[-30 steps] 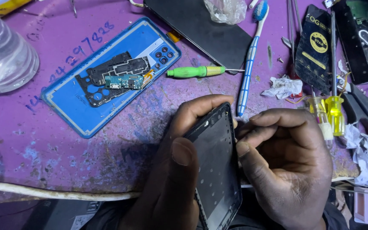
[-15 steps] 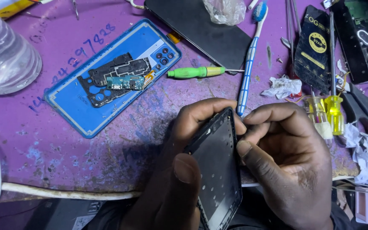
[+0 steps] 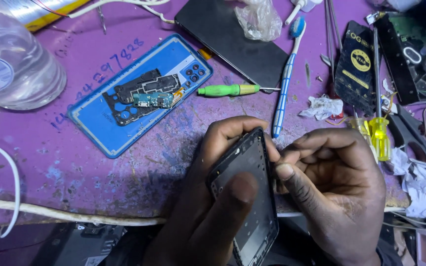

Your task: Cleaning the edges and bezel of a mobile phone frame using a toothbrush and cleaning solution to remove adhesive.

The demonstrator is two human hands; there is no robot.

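Observation:
My left hand grips a black phone frame, tilted upright at the near edge of the purple table, thumb pressed on its inner face. My right hand pinches the frame's upper right edge with thumb and fingertips. Farther back on the left lies a blue phone back cover, with black plastic shields and a small circuit board resting on it.
A green-handled screwdriver, a blue-white toothbrush and a dark phone panel lie behind the hands. Yellow screwdrivers, scissors and crumpled tissue sit right. A clear plastic bottle is far left. White cables run along the front edge.
My right hand has slid slightly along the frame's upper right edge, thumb pressing nearer the corner. The left hand keeps its grip; nothing on the table moved.

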